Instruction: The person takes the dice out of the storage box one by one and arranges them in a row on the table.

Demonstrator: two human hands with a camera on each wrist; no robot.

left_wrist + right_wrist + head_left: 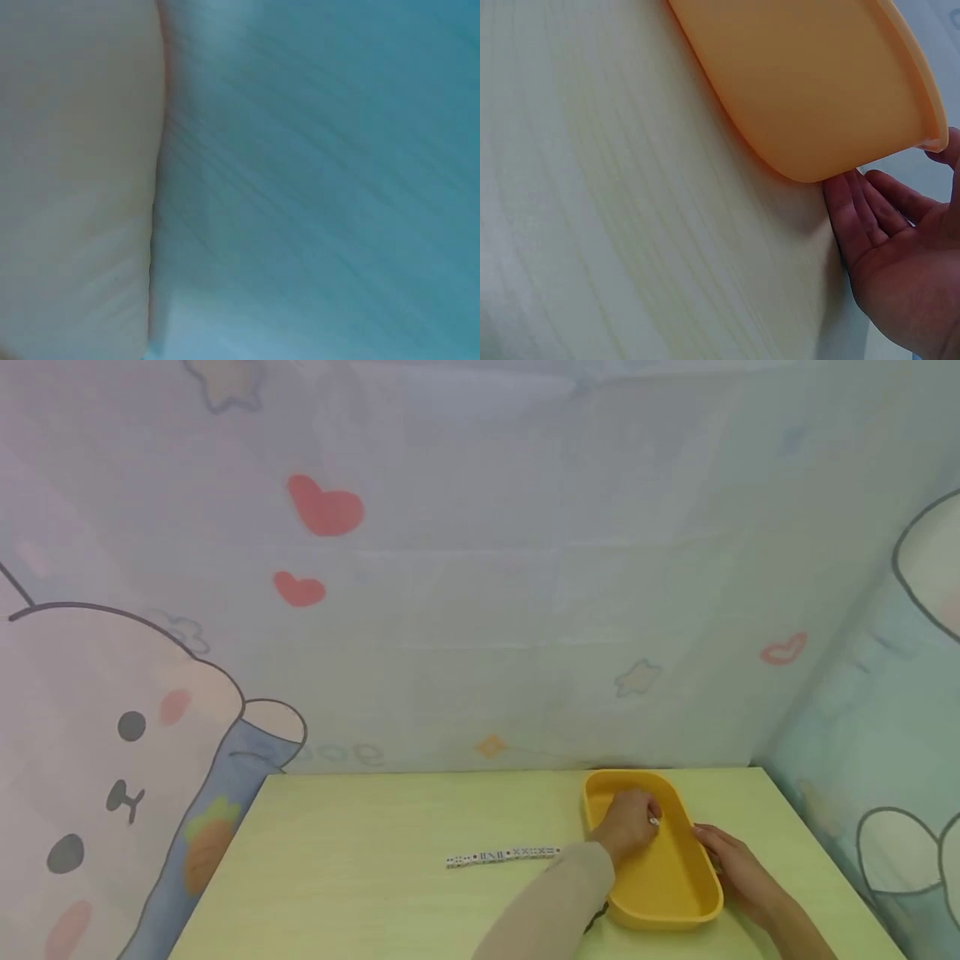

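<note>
A yellow plastic tray [663, 893] is at the right of the table. My left hand [628, 822] reaches into it, fingers curled, with a small white die [654, 821] at the fingertips. The fingertips themselves are partly hidden. At the tray's right side, my right hand [738, 868] holds the tray: in the right wrist view the thumb is at the rim and the fingers [851, 214] lie against the underside. Left of the tray, a row of white dice [502, 856] lies in a line on the table. The left wrist view shows only a pale sleeve [75, 180] and a blurred bluish surface.
The pale yellow-green wooden table [360, 827] ends at a cloth backdrop [465, 610] printed with hearts, stars and a cartoon animal. The left forearm crosses the table between the dice row and the tray's near left side.
</note>
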